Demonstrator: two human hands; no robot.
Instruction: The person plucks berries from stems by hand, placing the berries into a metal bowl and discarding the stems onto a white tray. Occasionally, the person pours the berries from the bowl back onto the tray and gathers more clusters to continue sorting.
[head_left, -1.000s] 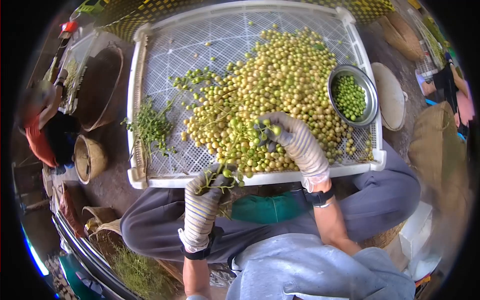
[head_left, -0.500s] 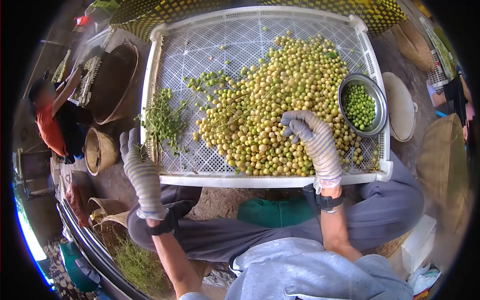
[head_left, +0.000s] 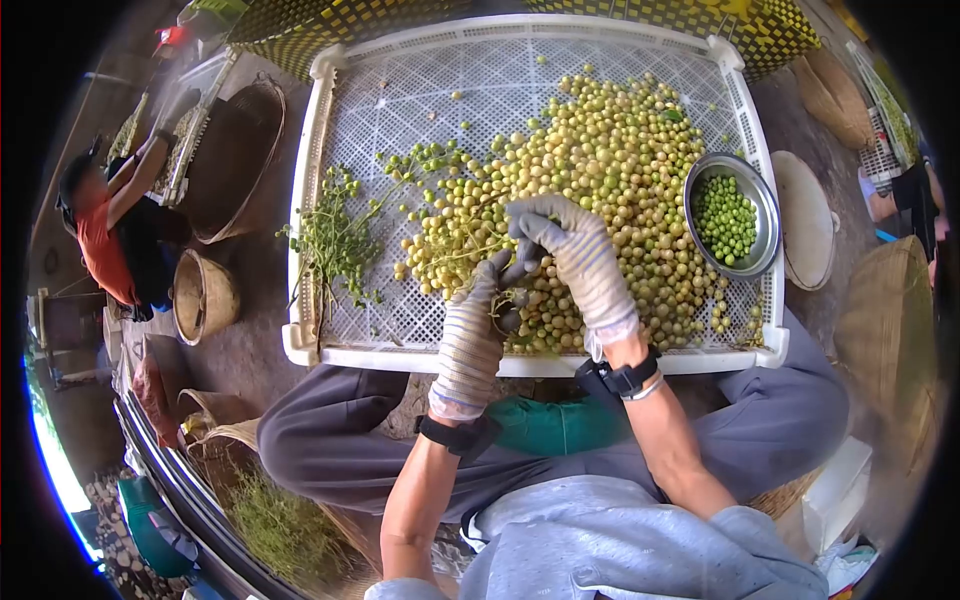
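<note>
Both my hands, in striped gloves with grey fingertips, meet over a pile of small round yellow-green fruits (head_left: 630, 150). My left hand (head_left: 475, 330) has its fingers bent together near the pile's front edge. Curled into a pinch, my right hand (head_left: 575, 255) touches or nearly touches the left fingertips. What lies between the fingers is too small to make out. The fruits lie in a white mesh tray (head_left: 305, 230) across my lap. A metal bowl (head_left: 767, 220) of smaller green fruits (head_left: 725, 215) stands at the tray's right side.
Leafy green stems (head_left: 340, 245) lie on the tray's left side. Woven baskets (head_left: 205, 295) stand at left, with a person in an orange top (head_left: 105, 255) beyond. At right are a round pale basket (head_left: 805, 220) and a large woven one (head_left: 885, 340).
My left hand has swung right from outside the tray's left edge to over the fruits, its fingers closing. My right hand has shifted left to meet it.
</note>
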